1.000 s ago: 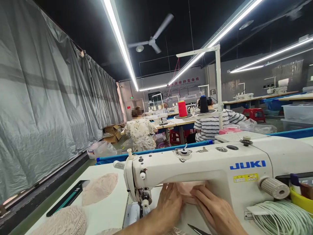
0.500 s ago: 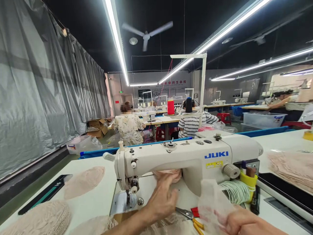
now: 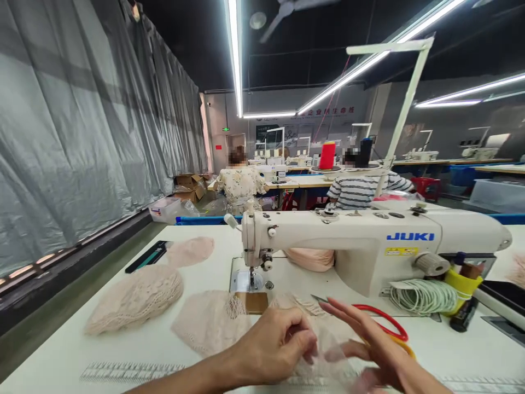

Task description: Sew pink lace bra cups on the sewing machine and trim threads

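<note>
My left hand (image 3: 274,342) is at the table's front edge, its fingers curled in a pinch on a sheer pale pink fabric piece (image 3: 328,342). My right hand (image 3: 379,347) is just to the right of it, fingers stretched out and apart, lying against the same sheer piece; its lower part is smeared. Behind the hands stands a white JUKI sewing machine (image 3: 369,241), with the needle at its left end. Scissors with red and yellow handles (image 3: 383,324) lie under my right fingers. A pink fabric bundle (image 3: 309,258) sits under the machine arm.
Pink lace pieces lie on the white table (image 3: 102,355): one mound (image 3: 135,298), one flat piece (image 3: 191,250), one near the needle (image 3: 209,323). A white cord coil (image 3: 422,295) and yellow cup (image 3: 461,282) sit at the right. Two seated people (image 3: 240,183) (image 3: 361,189) work beyond.
Both hands drew back from under the machine arm to the table's front edge. The sheer piece went from my right hand into my left hand's pinch. The view tilted down.
</note>
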A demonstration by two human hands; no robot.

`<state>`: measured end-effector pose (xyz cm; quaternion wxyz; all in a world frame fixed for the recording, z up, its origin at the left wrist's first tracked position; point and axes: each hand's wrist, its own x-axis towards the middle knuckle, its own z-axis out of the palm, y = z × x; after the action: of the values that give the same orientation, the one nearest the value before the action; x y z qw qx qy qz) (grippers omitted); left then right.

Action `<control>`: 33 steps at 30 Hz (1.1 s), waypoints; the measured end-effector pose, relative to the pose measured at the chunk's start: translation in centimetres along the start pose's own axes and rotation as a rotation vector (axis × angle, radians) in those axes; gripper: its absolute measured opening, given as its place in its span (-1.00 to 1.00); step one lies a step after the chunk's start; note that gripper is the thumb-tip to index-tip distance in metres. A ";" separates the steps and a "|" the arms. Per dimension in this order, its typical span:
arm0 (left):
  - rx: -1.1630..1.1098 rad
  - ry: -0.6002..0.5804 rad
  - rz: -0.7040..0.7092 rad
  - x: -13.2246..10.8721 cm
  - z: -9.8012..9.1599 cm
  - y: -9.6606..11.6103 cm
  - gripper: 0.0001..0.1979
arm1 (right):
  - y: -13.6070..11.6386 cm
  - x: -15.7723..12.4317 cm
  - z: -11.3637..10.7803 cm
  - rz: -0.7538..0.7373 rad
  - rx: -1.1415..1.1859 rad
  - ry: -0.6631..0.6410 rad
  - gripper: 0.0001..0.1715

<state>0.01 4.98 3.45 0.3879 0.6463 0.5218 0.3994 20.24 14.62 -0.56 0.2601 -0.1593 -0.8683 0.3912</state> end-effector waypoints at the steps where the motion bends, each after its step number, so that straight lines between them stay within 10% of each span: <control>1: 0.066 0.004 0.006 -0.7 -0.2 -0.1 -0.83 | -0.6 0.8 1.2 0.057 0.069 -0.021 -0.15; 5: 0.185 0.138 -0.030 -3.3 -1.2 -0.8 -0.83 | -2.9 3.2 5.1 0.251 0.129 -0.071 -0.65; 17: -0.314 -0.083 -0.338 -7.6 -2.6 -3.2 -0.72 | -5.0 2.8 9.1 0.216 -0.029 -0.036 -0.63; 23: -0.037 -0.100 -0.323 -8.6 -2.9 -3.3 -0.71 | -5.2 2.6 9.0 0.190 -0.076 -0.043 -0.63; 29: 0.133 -0.101 0.040 -9.2 -2.3 -3.7 -0.73 | -5.7 1.6 8.2 0.106 -0.080 -0.223 -0.59; 33: -0.061 -0.128 -0.128 -8.9 -1.4 -3.5 -0.73 | -5.8 1.2 8.1 0.127 -0.063 -0.259 -0.56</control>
<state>-3.78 -3.07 -0.25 0.4647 0.6236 0.5239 0.3475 14.21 6.63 -0.26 0.1155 -0.1703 -0.8945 0.3969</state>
